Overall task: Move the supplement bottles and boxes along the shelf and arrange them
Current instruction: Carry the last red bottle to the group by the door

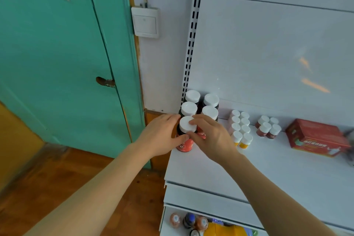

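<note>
A dark bottle with a white cap and red label [186, 127] stands at the front of a group of white-capped dark bottles [199, 104] at the left end of the white shelf [268, 170]. My left hand [162, 134] grips its left side, thumb across the front. My right hand [210, 134] holds it from the right, fingers over the cap. Further right stand small pale and yellow bottles [240, 128], several small brown bottles [268, 126] and a red box [316, 138].
A slotted white upright [192, 34] and back panel bound the shelf. A teal door [57, 63] and wall switch [145, 22] are to the left. A lower shelf holds bottles [188, 220] and a yellow pack [224, 229]. Wooden floor lies below.
</note>
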The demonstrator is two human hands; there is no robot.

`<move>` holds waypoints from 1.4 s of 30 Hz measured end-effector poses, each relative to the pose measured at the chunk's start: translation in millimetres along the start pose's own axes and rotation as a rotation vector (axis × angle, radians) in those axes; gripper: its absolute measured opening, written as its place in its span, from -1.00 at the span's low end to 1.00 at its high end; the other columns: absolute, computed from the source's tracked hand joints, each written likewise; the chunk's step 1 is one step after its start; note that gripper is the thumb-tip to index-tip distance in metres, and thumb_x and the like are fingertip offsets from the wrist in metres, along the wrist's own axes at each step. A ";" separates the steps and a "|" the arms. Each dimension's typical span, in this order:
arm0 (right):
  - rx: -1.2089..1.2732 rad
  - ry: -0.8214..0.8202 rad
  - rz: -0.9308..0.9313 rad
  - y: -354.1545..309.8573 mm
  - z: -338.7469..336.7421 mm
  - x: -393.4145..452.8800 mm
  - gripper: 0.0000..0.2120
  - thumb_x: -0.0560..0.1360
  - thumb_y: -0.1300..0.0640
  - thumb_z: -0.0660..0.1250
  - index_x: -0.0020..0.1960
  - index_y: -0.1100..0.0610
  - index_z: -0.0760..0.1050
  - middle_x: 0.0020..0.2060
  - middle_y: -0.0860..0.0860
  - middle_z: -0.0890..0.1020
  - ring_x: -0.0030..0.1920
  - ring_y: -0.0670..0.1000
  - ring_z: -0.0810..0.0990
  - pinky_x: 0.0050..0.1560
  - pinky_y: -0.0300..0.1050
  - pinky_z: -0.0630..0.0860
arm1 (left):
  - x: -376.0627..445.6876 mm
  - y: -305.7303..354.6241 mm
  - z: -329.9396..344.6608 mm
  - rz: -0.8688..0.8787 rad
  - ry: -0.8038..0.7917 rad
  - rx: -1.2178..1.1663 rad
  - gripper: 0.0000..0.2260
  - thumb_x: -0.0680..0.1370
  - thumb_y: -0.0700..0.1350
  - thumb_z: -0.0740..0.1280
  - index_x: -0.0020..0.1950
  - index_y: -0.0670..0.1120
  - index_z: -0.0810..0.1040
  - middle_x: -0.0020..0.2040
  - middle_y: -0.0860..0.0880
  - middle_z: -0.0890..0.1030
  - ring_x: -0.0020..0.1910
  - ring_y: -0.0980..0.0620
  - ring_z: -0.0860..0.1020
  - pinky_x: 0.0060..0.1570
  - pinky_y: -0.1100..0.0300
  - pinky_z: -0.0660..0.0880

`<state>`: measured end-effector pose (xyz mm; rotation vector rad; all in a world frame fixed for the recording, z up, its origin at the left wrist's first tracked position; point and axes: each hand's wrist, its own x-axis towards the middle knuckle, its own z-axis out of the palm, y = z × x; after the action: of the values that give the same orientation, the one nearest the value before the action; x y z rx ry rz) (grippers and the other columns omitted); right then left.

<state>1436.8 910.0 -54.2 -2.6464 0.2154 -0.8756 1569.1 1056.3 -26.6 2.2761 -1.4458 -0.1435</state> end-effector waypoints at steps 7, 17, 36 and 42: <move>0.009 0.008 -0.003 -0.1 -2.4 -1.1 -0.74 0.50 0.02 0.40 0.11 0.15 0.58 0.16 -0.01 0.60 -0.11 -0.01 0.60 -0.28 -0.07 0.60 | 8.2 -1.3 -11.0 -0.027 -0.141 -0.025 -0.27 0.45 0.44 0.21 0.51 0.11 0.23 0.44 0.11 0.40 0.38 0.09 0.39 0.23 0.15 0.40; -0.181 -0.002 0.192 20.8 -40.4 10.8 -0.54 0.49 0.00 0.40 0.33 0.14 0.48 0.26 0.07 0.53 0.24 0.13 0.49 0.19 0.00 0.45 | 56.9 -1.5 -18.2 -0.123 -0.093 -0.046 -0.46 0.63 0.22 0.09 0.56 0.03 0.16 0.45 -0.05 0.41 0.31 -0.04 0.48 0.21 0.03 0.46; -0.278 -0.521 0.582 25.9 -38.6 53.1 -0.28 0.45 0.02 0.38 0.51 0.03 0.12 0.28 0.07 0.48 0.24 0.17 0.45 0.14 0.07 0.46 | 103.7 -6.6 -21.3 -0.029 -0.360 -0.074 -0.40 0.63 0.09 0.22 0.60 -0.02 0.06 0.56 -0.06 0.23 0.47 -0.08 0.30 0.33 0.07 0.31; -0.302 -0.535 0.574 25.7 -36.1 52.4 -0.25 0.47 0.05 0.37 0.54 0.04 0.06 0.33 0.08 0.43 0.26 0.18 0.44 0.15 0.08 0.48 | 104.5 -8.3 -18.3 -0.017 -0.357 -0.080 -0.41 0.63 0.10 0.22 0.59 -0.03 0.08 0.55 -0.07 0.25 0.46 -0.09 0.31 0.32 0.07 0.32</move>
<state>1456.0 863.3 -7.8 -2.7236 0.9601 0.0566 1628.7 972.7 1.4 2.2786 -1.5575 -0.6298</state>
